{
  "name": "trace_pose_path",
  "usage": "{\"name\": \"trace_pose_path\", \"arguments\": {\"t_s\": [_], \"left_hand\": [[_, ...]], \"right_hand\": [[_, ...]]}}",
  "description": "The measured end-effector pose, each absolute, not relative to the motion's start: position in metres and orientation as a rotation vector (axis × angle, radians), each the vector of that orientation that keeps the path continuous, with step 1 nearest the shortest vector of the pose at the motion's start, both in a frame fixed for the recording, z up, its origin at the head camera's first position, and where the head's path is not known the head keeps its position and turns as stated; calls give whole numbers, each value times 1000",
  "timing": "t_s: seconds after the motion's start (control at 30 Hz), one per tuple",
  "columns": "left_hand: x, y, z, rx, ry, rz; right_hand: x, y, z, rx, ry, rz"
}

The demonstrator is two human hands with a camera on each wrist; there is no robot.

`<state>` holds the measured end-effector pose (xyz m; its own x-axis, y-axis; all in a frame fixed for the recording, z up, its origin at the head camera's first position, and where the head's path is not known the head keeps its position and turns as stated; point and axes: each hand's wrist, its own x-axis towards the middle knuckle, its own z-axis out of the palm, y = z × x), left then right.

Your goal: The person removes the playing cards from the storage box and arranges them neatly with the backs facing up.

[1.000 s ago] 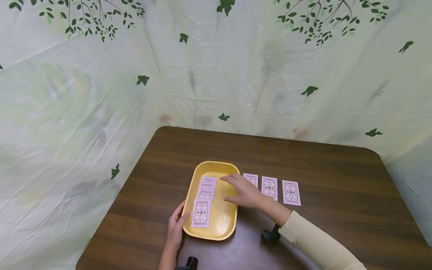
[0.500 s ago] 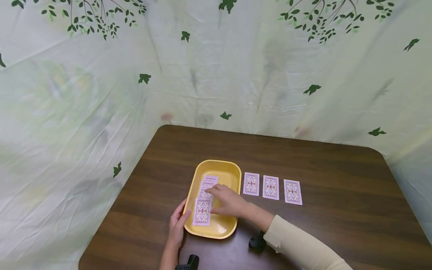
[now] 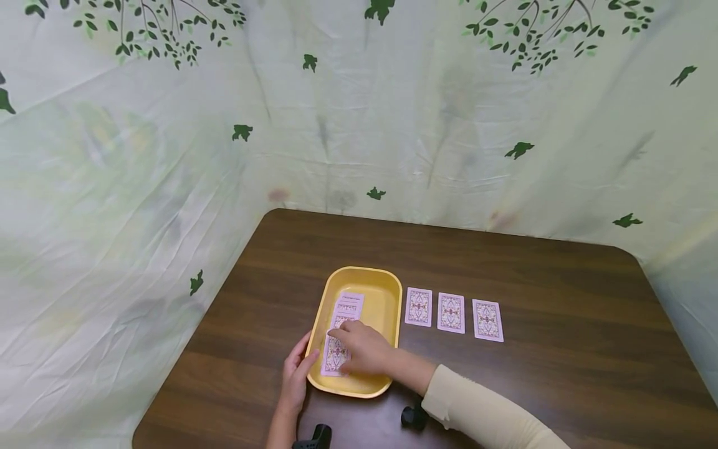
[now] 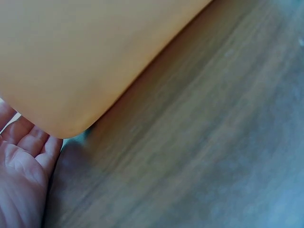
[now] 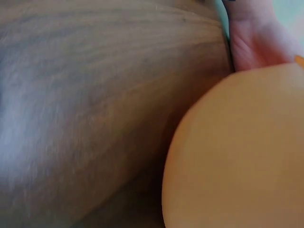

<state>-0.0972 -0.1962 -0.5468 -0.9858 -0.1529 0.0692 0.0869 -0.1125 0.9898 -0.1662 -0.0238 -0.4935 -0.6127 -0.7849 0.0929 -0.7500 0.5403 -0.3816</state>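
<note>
My left hand [image 3: 294, 377] holds the yellow tray [image 3: 387, 272] at its near left corner, thumb at the rim and fingers outside. In the left wrist view, the palm and fingers [image 4: 32, 141] show against the tray's outer wall. My right hand [image 3: 364, 349] reaches over the right rim into the tray. Its fingertips lie at the upper left of the nearest playing card [image 3: 330, 362], with the thumb at the card's lower right. This card lies flat, back up, at the bottom of an overlapping column of pale purple playing cards [image 3: 349, 305].
Right of the tray, three face-down playing cards [image 3: 419, 307] lie in a row on the dark wooden table [image 3: 555, 349]. A black wrist device [image 3: 414, 418] is under my right sleeve [image 3: 477, 402]. A leaf-printed cloth [image 3: 426, 125] hangs behind the table.
My right hand has moved left and toward me, from the tray's right rim to the nearest card. The leftmost table card is fully uncovered. My left hand has kept its hold.
</note>
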Motion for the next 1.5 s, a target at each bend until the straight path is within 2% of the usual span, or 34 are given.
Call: {"name": "trace_pose_path", "arguments": {"t_s": [0.33,1.5], "left_hand": [[-97,-195,-547,98,-1979,-2225],[-96,-195,-546,105,-1983,-2210]], "right_hand": [[-160,-33,-503,-1329,2731,-443],[-163,-42,-502,-1194,2761,-488]]}}
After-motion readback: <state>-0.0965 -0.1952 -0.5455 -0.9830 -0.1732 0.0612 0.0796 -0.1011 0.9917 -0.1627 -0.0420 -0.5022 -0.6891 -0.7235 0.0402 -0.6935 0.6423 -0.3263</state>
